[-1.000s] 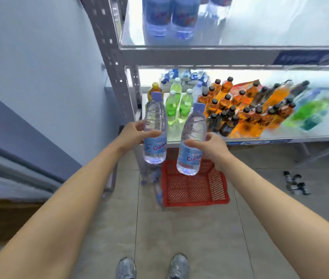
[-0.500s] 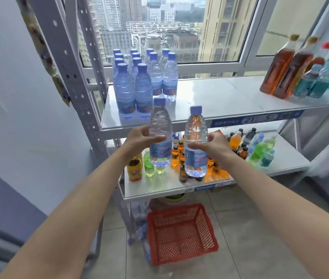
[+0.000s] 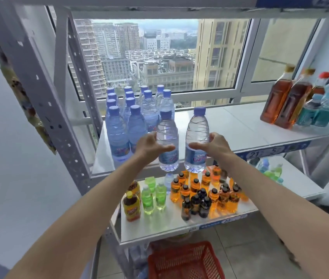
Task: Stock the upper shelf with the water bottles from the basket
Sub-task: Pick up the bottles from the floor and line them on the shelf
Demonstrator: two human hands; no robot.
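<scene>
My left hand [image 3: 151, 146] grips a clear water bottle [image 3: 168, 137] with a blue cap and blue label. My right hand [image 3: 214, 146] holds a second, matching water bottle [image 3: 197, 135]. Both bottles are upright, side by side, at the front edge of the white upper shelf [image 3: 238, 125], their bases hanging just below its lip. Several stocked water bottles [image 3: 127, 121] stand in rows on the shelf's left end, right behind the left bottle. The red mesh basket [image 3: 185, 260] sits on the floor at the bottom; no bottles show inside it.
Brown tea bottles [image 3: 286, 99] and teal bottles [image 3: 325, 109] occupy the upper shelf's right end. The lower shelf [image 3: 179, 224] carries orange, green and dark drink bottles. A perforated grey upright [image 3: 44, 101] frames the left side. A window is behind the shelf.
Both hands have lifted the two bottles from above the basket up to the front edge of the upper shelf, and my view has tilted upward.
</scene>
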